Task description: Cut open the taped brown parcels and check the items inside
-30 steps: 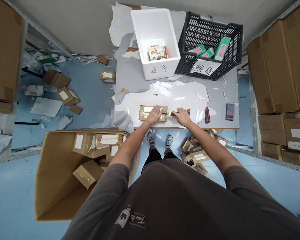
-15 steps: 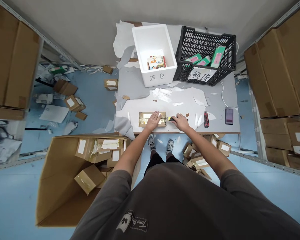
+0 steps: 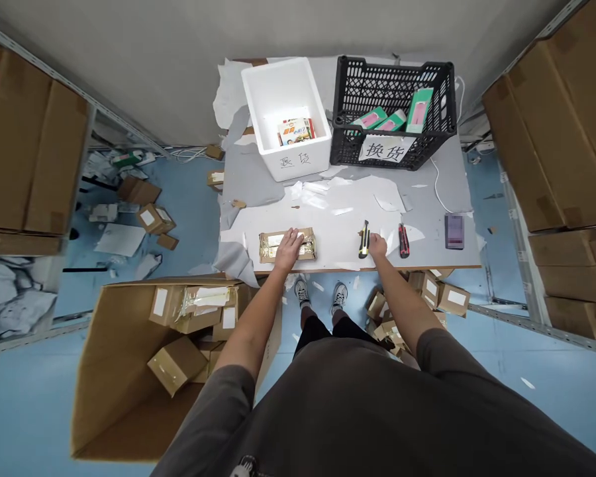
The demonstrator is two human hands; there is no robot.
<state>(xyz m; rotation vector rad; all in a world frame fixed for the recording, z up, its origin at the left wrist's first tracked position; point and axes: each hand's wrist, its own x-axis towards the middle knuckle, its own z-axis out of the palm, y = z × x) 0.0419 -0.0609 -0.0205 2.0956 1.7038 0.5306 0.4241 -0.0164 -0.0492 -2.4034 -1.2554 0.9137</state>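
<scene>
A small cardboard box (image 3: pixel 263 248) wrapped in shiny tape lies near the table's front edge. My left hand (image 3: pixel 289 248) is laid across its top, fingers over the far edge, holding it. To the right, my right hand (image 3: pixel 378 245) is closed at the side of a yellow-and-black utility knife (image 3: pixel 364 242), which points away from me. The fingertips against the knife are partly hidden. A red-and-black utility knife (image 3: pixel 404 240) lies on the table just right of that hand.
Behind are a white foam box (image 3: pixel 305 163) holding small packets and a black crate (image 3: pixel 422 156) with green-and-pink boxes. A phone (image 3: pixel 454 232) lies at the right. Paper scraps (image 3: pixel 315 192) litter the table. A large carton (image 3: pixel 114 377) of parcels stands at lower left.
My right hand has moved right, away from the cardboard box, and the yellow-and-black knife has turned from pointing left to pointing away. The box has shifted slightly left under my left hand.
</scene>
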